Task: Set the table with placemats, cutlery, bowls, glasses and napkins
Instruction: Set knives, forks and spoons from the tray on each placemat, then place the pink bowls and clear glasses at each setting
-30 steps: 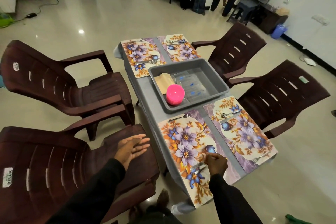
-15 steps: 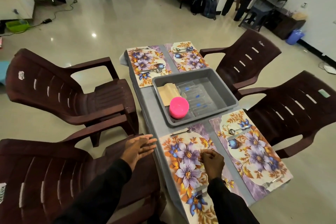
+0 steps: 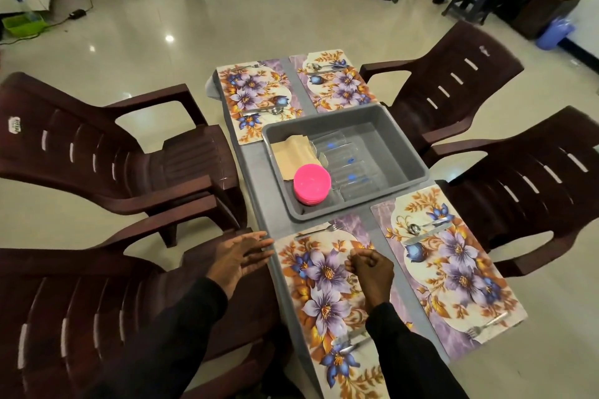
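Grey plastic tub [image 3: 403, 149] sits mid-table on the narrow grey table [image 3: 259, 178], between the far and near pairs of placemats. Inside it: a stack of pink bowls [image 3: 311, 183] at the near-left corner, tan napkins [image 3: 293, 152] along the left wall just behind the bowls, and clear glasses [image 3: 343, 162] lying on their sides across the middle. Four floral placemats are laid out. The near-left placemat [image 3: 324, 285] carries a fork [image 3: 319, 231] at its far end and a knife and spoon [image 3: 351, 345] at its near end, partly behind the right sleeve. The near-right placemat [image 3: 453, 269] has a spoon and knife [image 3: 426, 232] at the far end and a second fork [image 3: 486, 325] at the near end. The far-left placemat [image 3: 249, 97] and far-right placemat [image 3: 337, 81] each show cutlery too; pieces too small to sort. Left hand [image 3: 241, 256] is off the table's left edge, fingers straight and close together, palm turned inward, above the seat of the near-left brown chair [image 3: 81, 317], holding nothing. Right hand [image 3: 369, 269] is over the middle of the near-left placemat, fingers curled into a loose fist, nothing visible in it. Three more brown plastic chairs stand round the table, one on the left, two on the right.
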The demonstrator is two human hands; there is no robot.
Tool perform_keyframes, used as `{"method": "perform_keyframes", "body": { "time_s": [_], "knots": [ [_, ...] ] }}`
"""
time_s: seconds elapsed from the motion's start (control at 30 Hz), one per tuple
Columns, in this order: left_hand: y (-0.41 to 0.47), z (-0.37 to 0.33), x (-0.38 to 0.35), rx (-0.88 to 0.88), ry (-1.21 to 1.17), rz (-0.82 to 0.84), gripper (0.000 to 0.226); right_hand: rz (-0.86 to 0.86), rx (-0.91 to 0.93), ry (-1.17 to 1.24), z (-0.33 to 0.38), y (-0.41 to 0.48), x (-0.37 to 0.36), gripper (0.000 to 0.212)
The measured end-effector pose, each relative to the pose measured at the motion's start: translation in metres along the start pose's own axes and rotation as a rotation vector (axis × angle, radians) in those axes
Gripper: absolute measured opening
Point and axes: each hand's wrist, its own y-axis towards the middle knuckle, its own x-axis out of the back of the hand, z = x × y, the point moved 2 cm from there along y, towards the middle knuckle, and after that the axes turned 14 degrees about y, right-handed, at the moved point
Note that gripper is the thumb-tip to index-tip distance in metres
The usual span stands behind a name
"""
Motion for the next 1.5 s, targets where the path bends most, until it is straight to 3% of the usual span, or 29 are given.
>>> {"method": "perform_keyframes", "body": {
  "time_s": [0.33,0.63,0.77,0.83,0.9,1.0,1.17,1.27,1.5],
  "knots": [
    [0.033,-0.03,-0.02,-0.017,0.02,0.028,0.031,0.105,-0.033,-0.052,0.018,0.051,-0.026,0.013],
    [0.076,-0.075,-0.029,-0.018,-0.043,0.047,0.031,0.142,0.251,-0.302,0.06,0.126,-0.101,0.022],
    [0.089,-0.078,-0.023,-0.001,-0.064,0.031,0.032,0.252,0.165,-0.523,0.055,0.154,-0.142,0.02],
    [0.091,-0.074,-0.017,0.013,-0.073,0.015,0.033,0.293,0.101,-0.598,0.048,0.166,-0.154,0.033],
    [0.092,-0.07,-0.011,0.03,-0.082,0.003,0.034,0.293,0.03,-0.643,0.042,0.176,-0.16,0.046],
    [0.092,-0.062,-0.002,0.056,-0.094,-0.007,0.035,0.255,-0.028,-0.633,0.034,0.184,-0.163,0.041],
    [0.09,-0.055,0.003,0.11,-0.14,-0.021,0.037,0.188,-0.003,-0.553,0.046,0.168,-0.157,0.036],
    [0.088,-0.054,0.001,0.12,-0.142,-0.015,0.037,0.197,0.104,-0.502,0.064,0.147,-0.154,0.03],
    [0.073,-0.057,-0.018,0.185,-0.223,0.089,0.052,0.42,0.262,-0.443,0.105,0.059,-0.13,0.021]
  ]
}}
